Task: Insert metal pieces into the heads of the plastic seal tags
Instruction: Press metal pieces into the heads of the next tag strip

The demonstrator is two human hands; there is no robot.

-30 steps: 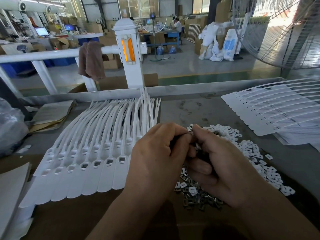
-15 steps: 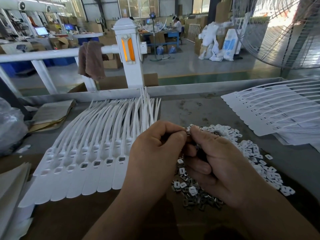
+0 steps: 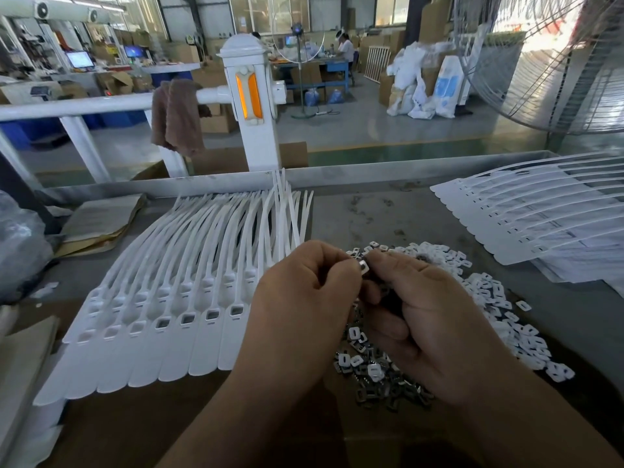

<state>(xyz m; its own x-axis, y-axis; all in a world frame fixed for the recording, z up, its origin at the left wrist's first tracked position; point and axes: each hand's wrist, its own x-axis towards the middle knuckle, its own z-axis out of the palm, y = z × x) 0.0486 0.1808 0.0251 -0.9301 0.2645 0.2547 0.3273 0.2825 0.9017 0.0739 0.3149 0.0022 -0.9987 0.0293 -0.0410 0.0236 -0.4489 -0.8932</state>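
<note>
Metal piece (image 3: 363, 266), small, square, pinched between curled fingers of left hand (image 3: 304, 309) and right hand (image 3: 429, 319), above loose pile of pieces (image 3: 371, 366) on desk (image 3: 388, 214). White seal tags (image 3: 175, 315) fanned just left, heads nearest the person.

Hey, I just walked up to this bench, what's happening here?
A person's left hand and right hand pinch one small metal piece between their fingertips, above a heap of metal and white plastic pieces on the table. A fanned row of white seal tags lies to the left, untouched; the heads nearest the hands look filled, the farther ones empty.
</note>
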